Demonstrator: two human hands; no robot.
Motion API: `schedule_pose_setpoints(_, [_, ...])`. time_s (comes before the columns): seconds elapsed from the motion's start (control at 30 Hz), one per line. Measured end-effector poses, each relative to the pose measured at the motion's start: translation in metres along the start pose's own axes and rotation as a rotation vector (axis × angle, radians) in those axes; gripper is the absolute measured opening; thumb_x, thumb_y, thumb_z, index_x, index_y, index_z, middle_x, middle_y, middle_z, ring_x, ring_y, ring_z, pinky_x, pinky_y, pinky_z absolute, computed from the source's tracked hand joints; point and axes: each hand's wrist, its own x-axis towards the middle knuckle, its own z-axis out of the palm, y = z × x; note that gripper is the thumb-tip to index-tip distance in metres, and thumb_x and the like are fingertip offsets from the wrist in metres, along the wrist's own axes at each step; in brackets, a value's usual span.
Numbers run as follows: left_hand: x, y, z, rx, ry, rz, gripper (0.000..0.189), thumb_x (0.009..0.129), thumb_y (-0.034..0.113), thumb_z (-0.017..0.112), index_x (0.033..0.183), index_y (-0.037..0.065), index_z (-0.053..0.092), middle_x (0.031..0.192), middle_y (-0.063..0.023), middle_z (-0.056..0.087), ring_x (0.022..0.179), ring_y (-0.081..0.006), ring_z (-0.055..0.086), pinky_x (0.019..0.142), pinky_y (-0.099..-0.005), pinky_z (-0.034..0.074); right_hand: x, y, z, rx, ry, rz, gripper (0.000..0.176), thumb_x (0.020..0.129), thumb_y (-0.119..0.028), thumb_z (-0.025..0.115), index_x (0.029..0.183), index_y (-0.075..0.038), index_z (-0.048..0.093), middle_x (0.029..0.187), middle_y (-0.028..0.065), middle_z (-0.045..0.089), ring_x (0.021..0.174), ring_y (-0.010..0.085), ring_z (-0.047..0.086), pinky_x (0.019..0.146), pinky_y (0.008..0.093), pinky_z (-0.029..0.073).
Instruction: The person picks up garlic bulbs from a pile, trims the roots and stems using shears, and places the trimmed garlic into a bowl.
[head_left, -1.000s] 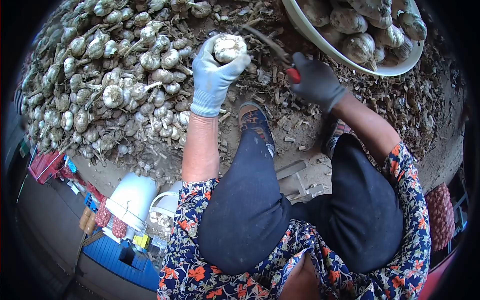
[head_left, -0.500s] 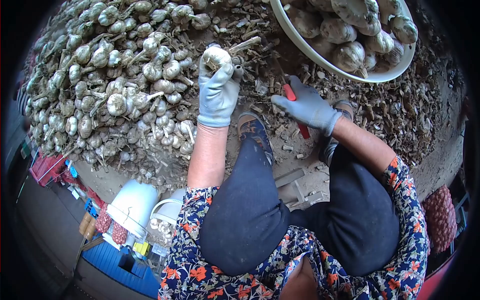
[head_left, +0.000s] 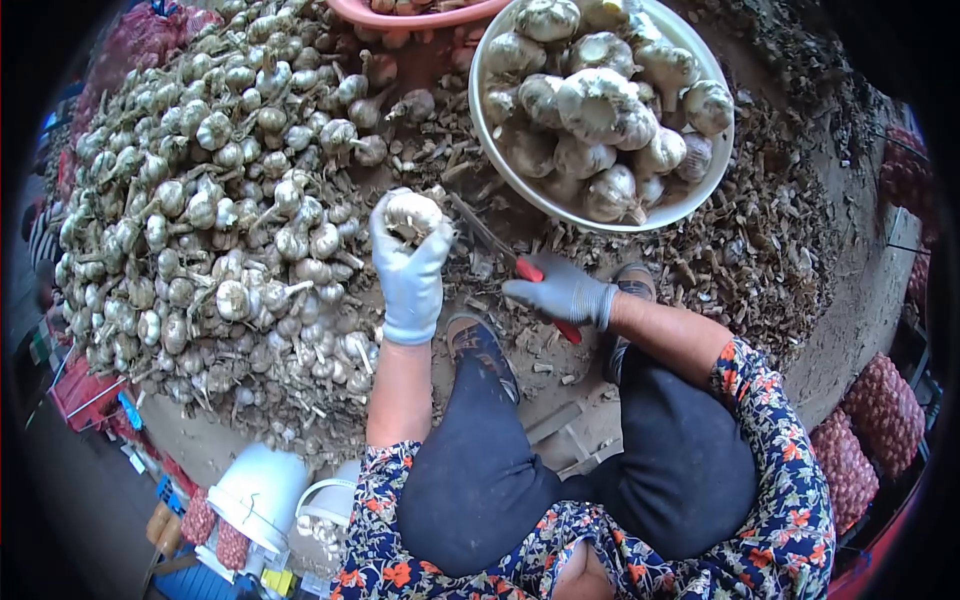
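A garlic bulb (head_left: 413, 214) is held up in my gloved left hand (head_left: 410, 285), fingers curled around it, over the edge of the garlic heap (head_left: 235, 240). My right hand (head_left: 562, 292), also gloved, is closed around the red handle of a knife (head_left: 529, 269). Its dark blade slants up and left, with the tip close to the right side of the held bulb. Trimmed stems and dry scraps (head_left: 480, 275) cover the ground below both hands. The underside of the bulb is hidden by the left palm.
A white basin (head_left: 478, 105) full of large bulbs stands ahead on the right, and a pink basin (head_left: 430, 20) lies beyond. White buckets (head_left: 262, 490) are at lower left. Red net sacks (head_left: 885, 410) sit at right. My shoes (head_left: 483, 350) rest among the scraps.
The view has shifted, bringing the pink basin into sight. The knife has come nearer to the bulb. The long stem that stuck out from the bulb no longer shows.
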Motion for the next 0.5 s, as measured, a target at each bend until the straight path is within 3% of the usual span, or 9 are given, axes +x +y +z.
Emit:
schedule_pose_setpoints(0.03, [0.0,0.015,0.024,0.078,-0.039,0.109,0.06,0.076,-0.013,0.061,0.127,0.008,0.04,0.112,-0.0059,0.051,0.098,-0.0145,0.055,0.085,-0.0261,0.048,-0.003,0.001,0.0,-0.001,0.005,0.001,0.043,0.082,-0.041,0.058,0.076,0.001,0.055,0.067,0.0188,0.058,0.061,0.0285,0.056,0.063,0.0396,0.045])
schedule_pose_setpoints(0.1, [0.002,0.027,0.049,0.285,-0.162,0.359,0.069,0.076,-0.014,0.054,0.136,0.007,0.028,0.126,-0.0118,0.041,0.105,-0.0195,0.051,0.09,-0.0306,0.047,-0.01,0.006,0.002,0.239,-0.139,0.245,0.04,0.083,-0.04,0.06,0.075,0.0,0.056,0.061,0.0106,0.057,0.057,0.0207,0.056,0.058,0.0366,0.045])
schedule_pose_setpoints(0.13, [0.01,0.025,0.06,0.247,-0.19,0.499,0.068,0.073,-0.019,0.05,0.134,0.004,0.03,0.126,-0.0132,0.04,0.109,-0.0211,0.049,0.092,-0.0321,0.045,-0.009,0.01,0.003,0.238,-0.14,0.241,0.04,0.083,-0.04,0.06,0.075,0.0,0.056,0.061,0.0106,0.057,0.057,0.0207,0.056,0.058,0.0366,0.045])
schedule_pose_setpoints(0.2, [0.03,0.018,0.079,0.602,-0.125,0.772,0.061,0.077,-0.004,0.056,0.132,0.0,0.032,0.128,-0.0173,0.037,0.115,-0.0293,0.043,0.097,-0.0408,0.039,-0.007,0.02,0.009,0.303,-0.09,0.204,0.037,0.083,-0.036,0.061,0.075,-0.001,0.057,0.061,0.0055,0.057,0.057,0.0156,0.055,0.056,0.0331,0.045])
schedule_pose_setpoints(0.27, [0.039,0.02,0.101,1.215,-0.279,0.817,0.064,0.08,0.025,0.062,0.13,-0.004,0.033,0.128,-0.021,0.035,0.119,-0.0378,0.036,0.1,-0.0482,0.031,-0.008,0.019,0.008,0.416,-0.125,0.241,0.034,0.084,-0.034,0.062,0.076,-0.001,0.057,0.062,0.0049,0.058,0.056,0.016,0.054,0.055,0.0314,0.045])
schedule_pose_setpoints(0.33, [0.032,0.023,0.105,1.174,-0.328,0.75,0.075,0.082,0.041,0.058,0.132,-0.007,0.031,0.13,-0.0266,0.036,0.129,-0.0419,0.026,0.106,-0.0514,0.021,-0.008,0.022,0.013,0.406,-0.02,0.092,0.033,0.084,-0.034,0.062,0.078,-0.001,0.057,0.062,0.0038,0.057,0.054,0.0151,0.053,0.054,0.0313,0.044])
schedule_pose_setpoints(0.4, [0.036,0.015,0.091,1.199,-0.328,0.755,0.066,0.085,0.036,0.057,0.131,-0.004,0.033,0.138,-0.0243,0.032,0.126,-0.0415,0.032,0.107,-0.0502,0.025,-0.011,0.017,0.001,0.371,-0.065,0.186,0.033,0.084,-0.034,0.062,0.08,-0.001,0.057,0.064,0.0043,0.057,0.056,0.0148,0.053,0.055,0.0312,0.044])
schedule_pose_setpoints(0.47, [0.06,0.002,0.068,0.747,-0.413,0.962,0.052,0.091,0.034,0.051,0.128,-0.001,0.039,0.138,-0.0201,0.036,0.126,-0.0365,0.037,0.105,-0.048,0.031,-0.018,0.017,-0.004,0.343,-0.113,0.291,0.033,0.084,-0.033,0.062,0.082,-0.001,0.058,0.065,0.0049,0.058,0.058,0.0145,0.054,0.057,0.0311,0.045])
schedule_pose_setpoints(0.5, [0.064,0.016,0.067,0.385,-0.281,0.767,0.035,0.094,0.025,0.047,0.119,0.001,0.048,0.133,-0.0156,0.044,0.122,-0.027,0.044,0.098,-0.0418,0.042,-0.018,0.019,-0.007,0.345,-0.091,0.295,0.034,0.083,-0.034,0.063,0.083,-0.001,0.058,0.067,0.0058,0.059,0.061,0.0145,0.055,0.058,0.0305,0.045])
